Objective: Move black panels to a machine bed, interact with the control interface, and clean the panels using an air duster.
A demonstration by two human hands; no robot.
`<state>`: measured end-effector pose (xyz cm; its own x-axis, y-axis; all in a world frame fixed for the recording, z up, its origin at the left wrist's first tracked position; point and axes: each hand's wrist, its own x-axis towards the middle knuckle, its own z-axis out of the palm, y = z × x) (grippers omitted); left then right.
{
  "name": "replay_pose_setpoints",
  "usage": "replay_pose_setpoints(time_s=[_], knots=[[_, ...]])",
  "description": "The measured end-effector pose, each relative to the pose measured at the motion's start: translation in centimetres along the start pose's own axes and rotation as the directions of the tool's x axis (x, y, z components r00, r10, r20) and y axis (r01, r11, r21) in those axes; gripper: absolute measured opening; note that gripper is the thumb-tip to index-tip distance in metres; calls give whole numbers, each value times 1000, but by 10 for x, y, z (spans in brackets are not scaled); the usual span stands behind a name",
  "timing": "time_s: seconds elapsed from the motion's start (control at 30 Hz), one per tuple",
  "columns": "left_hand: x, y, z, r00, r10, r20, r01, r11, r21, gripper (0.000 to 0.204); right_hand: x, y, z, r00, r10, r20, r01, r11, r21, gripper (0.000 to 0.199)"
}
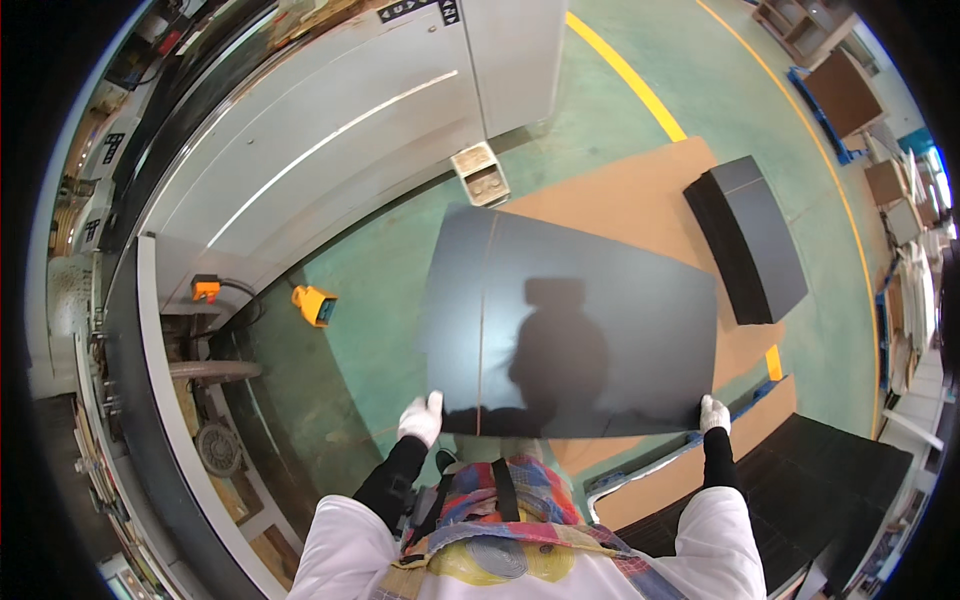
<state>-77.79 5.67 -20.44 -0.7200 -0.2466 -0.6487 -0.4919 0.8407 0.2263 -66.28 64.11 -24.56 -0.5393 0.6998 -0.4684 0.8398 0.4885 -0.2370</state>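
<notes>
A large dark grey panel (640,330) with a glossy face stretches out in front of me, and a thin pale line crosses it near its left side. My left hand (421,418), in a white glove, is closed on the panel's near left corner. At the near right corner my right hand (714,413), gloved the same way, grips the edge. My fingers under the panel are hidden. A dark shadow falls over the panel's face.
A stack of dark panels (760,240) sits right, by brown cardboard (640,190) on the green floor. More dark boards (800,490) lie near right. A grey machine (340,130) fills the left, with a yellow foot pedal (314,306) and small box (481,174) beside it.
</notes>
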Motion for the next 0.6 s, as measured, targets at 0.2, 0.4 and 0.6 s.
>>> replay_pose_setpoints(time_s=[0.2,0.4,0.6], knots=[[-80,19,-99,953,302,27,-278,904,-324,64,-8,2,-145,973,-160,165,61,871,488,49],[11,83,-188,783,622,-12,-229,270,-935,72,151,-33,-181,830,-537,-150,444,474,760,45],[119,86,-94,774,406,-486,-385,911,148,46,190,-195,0,979,-196,-65,151,467,871,57]])
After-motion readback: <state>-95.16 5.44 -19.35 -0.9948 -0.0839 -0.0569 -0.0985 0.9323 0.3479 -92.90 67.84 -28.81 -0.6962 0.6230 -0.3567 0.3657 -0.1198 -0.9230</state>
